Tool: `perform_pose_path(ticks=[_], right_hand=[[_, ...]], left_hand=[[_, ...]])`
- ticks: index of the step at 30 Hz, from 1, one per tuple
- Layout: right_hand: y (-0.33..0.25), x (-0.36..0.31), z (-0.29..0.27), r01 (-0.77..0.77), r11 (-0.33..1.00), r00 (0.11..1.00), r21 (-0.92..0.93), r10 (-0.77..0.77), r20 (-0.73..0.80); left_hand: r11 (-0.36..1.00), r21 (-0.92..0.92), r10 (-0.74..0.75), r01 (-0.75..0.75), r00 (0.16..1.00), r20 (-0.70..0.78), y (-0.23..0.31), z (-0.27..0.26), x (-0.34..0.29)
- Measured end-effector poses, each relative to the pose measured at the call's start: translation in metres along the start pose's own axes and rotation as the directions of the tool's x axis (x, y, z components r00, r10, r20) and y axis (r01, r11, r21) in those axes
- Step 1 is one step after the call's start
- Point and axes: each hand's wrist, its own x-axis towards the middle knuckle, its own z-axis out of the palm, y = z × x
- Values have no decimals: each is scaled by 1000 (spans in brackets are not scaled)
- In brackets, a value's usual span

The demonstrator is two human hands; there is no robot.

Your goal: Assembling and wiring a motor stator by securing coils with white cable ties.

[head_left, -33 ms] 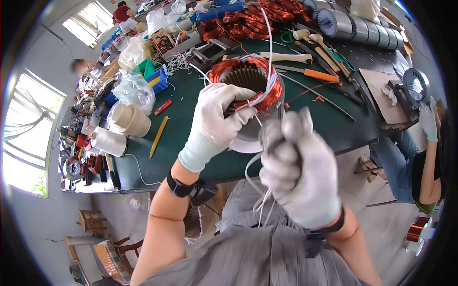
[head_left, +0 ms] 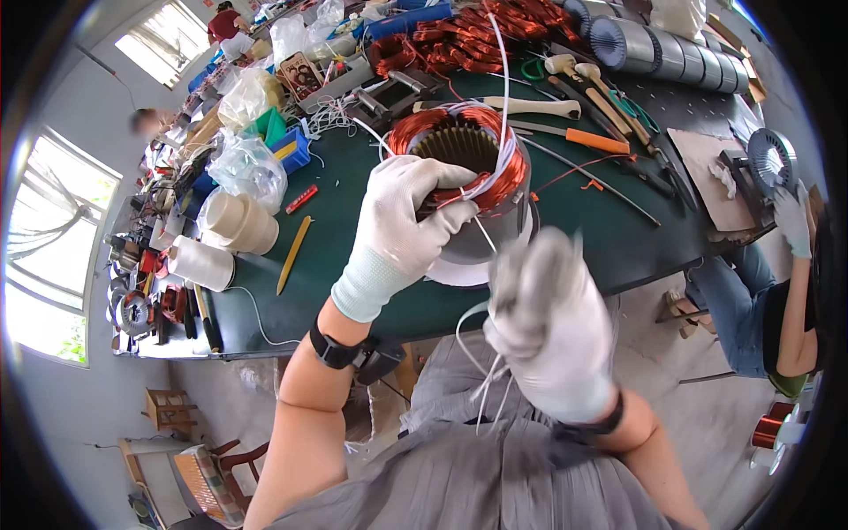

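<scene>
A motor stator [head_left: 502, 228] stands upright near the front of the green bench, with copper windings [head_left: 415, 129] around its top and white sleeved leads running up and off to the side. My gloved left hand [head_left: 408, 210] is closed on the near left rim of the windings, thumb and fingers pinching them. From that pinch a white cord [head_left: 484, 235] runs taut down to my gloved right hand [head_left: 552, 327]. That hand is a closed fist around the cord, smeared by motion; loose cord ends hang below it, in front of my grey clothing.
A white thread spool [head_left: 201, 262], a yellow pencil-like stick [head_left: 294, 254] and a red marker-like piece [head_left: 301, 200] lie to the left. Behind are copper coils [head_left: 459, 44], mallets [head_left: 594, 75] and an orange-handled tool [head_left: 596, 141]. At the right, a person's gloved hand [head_left: 791, 221] touches another metal core.
My right fist has shifted slightly down and away from the stator, and more taut cord shows between the hands. My left hand has stayed in place.
</scene>
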Motion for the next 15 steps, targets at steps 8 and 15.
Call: perform_pose_path(ticks=[8,15], right_hand=[[28,-2,-66,392,508,909,-767,-82,409],[29,-16,-83,210,741,964,-638,-49,260]], left_hand=[[997,3,76,-76,989,124,-10,-19,3],[991,85,113,-100,980,-163,20,-19,-4]])
